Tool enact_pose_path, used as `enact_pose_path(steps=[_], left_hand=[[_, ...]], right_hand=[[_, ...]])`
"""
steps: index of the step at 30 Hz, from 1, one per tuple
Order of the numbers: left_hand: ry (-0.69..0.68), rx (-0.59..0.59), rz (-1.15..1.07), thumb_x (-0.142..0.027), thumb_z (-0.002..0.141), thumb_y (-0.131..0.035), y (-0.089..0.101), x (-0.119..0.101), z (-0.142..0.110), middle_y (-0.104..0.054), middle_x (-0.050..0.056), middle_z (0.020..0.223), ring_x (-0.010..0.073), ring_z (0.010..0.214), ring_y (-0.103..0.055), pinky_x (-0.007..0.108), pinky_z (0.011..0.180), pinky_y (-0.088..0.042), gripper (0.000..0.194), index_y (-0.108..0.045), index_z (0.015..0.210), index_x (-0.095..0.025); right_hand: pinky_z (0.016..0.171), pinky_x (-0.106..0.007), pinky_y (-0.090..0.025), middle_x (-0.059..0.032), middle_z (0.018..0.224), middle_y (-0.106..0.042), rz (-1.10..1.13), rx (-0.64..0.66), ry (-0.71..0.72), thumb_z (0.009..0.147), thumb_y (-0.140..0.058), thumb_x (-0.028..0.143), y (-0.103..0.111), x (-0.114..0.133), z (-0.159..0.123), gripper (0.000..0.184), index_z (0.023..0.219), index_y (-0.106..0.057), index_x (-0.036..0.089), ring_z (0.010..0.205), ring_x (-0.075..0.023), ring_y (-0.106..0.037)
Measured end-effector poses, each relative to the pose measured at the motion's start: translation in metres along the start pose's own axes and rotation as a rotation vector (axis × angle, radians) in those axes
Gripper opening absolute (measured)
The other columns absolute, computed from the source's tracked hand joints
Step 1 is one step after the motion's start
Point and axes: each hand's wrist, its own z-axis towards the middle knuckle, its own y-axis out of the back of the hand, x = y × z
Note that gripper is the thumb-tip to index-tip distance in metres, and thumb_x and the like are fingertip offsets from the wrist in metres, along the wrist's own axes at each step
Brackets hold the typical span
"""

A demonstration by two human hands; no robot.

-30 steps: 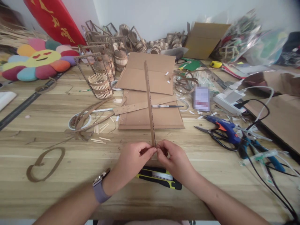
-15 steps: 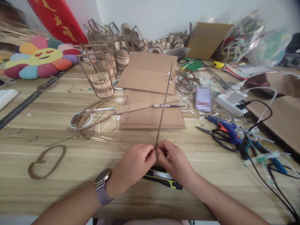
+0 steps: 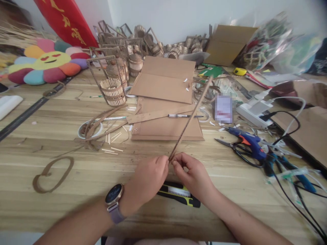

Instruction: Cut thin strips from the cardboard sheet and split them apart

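A long, narrow cardboard strip [image 3: 190, 119] slants away from me to the upper right, its corrugated edge showing along the near half. My left hand [image 3: 152, 175] pinches the strip's near end between thumb and fingers. Close against it, my right hand [image 3: 190, 172] pinches the same end from the other side. Fingertips of both hands hide the very tip. Beneath my hands a black and yellow utility knife [image 3: 178, 194] lies on the wooden table [image 3: 122, 197]. Beyond the hands are stacked cardboard sheets [image 3: 163, 80], with a pen [image 3: 178, 115] and a flat cardboard piece [image 3: 143, 116] on top.
Right of me lie scissors [image 3: 236, 149], a blue glue gun [image 3: 247, 139], pliers [image 3: 298, 173], cables and a power strip [image 3: 255, 110]. On the left are a curled cardboard strip [image 3: 52, 173], a tape roll [image 3: 90, 130] and small sticks. Miniature slatted buckets [image 3: 112, 92] stand behind.
The strip's far end has swung to the right, and the strip has twisted from face-up to edge-on and on. My left wrist has rolled over, with both hands still pinching the near end.
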Motion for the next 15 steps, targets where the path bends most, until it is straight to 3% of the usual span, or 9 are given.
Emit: enact_pose_path(steps=[3,6,10,15], left_hand=[[0.101,0.000,-0.253,-0.016,0.094,-0.040,0.004,0.001,0.003,-0.064,0.001,0.067,0.0172,0.062,-0.061,0.026,0.057,-0.036,0.023,-0.052,0.075,-0.020],[0.159,0.022,-0.470,-0.021,0.094,-0.040,0.009,0.001,0.004,-0.060,-0.002,0.061,0.0142,0.056,-0.057,0.024,0.055,-0.035,0.027,-0.049,0.069,-0.020],[0.135,0.013,-0.566,-0.024,0.094,-0.038,0.012,-0.001,0.003,-0.058,-0.002,0.059,0.0136,0.056,-0.055,0.024,0.056,-0.035,0.028,-0.047,0.068,-0.021],[0.011,-0.094,-0.440,-0.023,0.096,-0.035,0.010,-0.001,-0.001,-0.053,-0.003,0.061,0.0136,0.056,-0.050,0.025,0.054,-0.033,0.027,-0.042,0.069,-0.022]], right_hand=[[0.062,-0.025,-0.051,-0.0023,0.078,-0.068,-0.148,-0.125,0.251,0.091,-0.053,0.017,0.002,-0.004,-0.002,0.012,0.093,-0.064,0.020,0.067,-0.0136,-0.063],[0.079,-0.034,-0.055,-0.0090,0.101,-0.071,-0.307,-0.252,0.461,0.091,-0.059,0.017,0.004,-0.007,-0.002,0.022,0.111,-0.067,0.023,0.091,-0.0199,-0.068],[0.083,-0.037,-0.057,-0.0089,0.105,-0.073,-0.289,-0.270,0.515,0.091,-0.060,0.014,0.004,-0.007,0.000,0.025,0.112,-0.067,0.024,0.097,-0.0211,-0.069],[0.080,-0.036,-0.059,-0.0082,0.100,-0.076,-0.158,-0.275,0.494,0.089,-0.062,0.013,0.004,-0.004,-0.001,0.017,0.101,-0.066,0.023,0.092,-0.0199,-0.072]])
